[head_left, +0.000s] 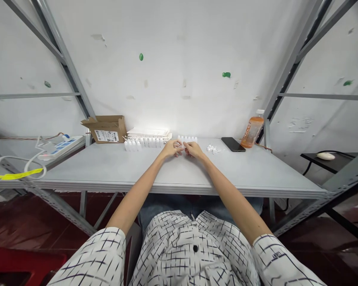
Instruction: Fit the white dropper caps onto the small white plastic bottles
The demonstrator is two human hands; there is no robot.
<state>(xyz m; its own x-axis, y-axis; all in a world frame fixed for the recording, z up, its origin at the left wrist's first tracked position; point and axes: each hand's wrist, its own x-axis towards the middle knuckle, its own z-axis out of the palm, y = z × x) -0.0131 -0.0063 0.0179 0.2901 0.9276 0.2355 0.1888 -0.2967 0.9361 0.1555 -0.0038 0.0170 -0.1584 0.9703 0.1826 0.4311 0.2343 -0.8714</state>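
Over the middle of the grey table, my left hand and my right hand come together with fingertips nearly touching. Both are closed in a pinch. A whitish bit shows between the fingers, too small to name. Just behind them stands a row of small white bottles, partly hidden by the hands. More small white bottles stand in a group to the left, some with tips on top, and another row of them continues rightward. A loose pile of tiny white pieces lies right of my right hand.
An open cardboard box and a stack of white papers sit at the back left. A black phone and an orange drink bottle are at the right. A power strip lies far left. Metal posts flank the table.
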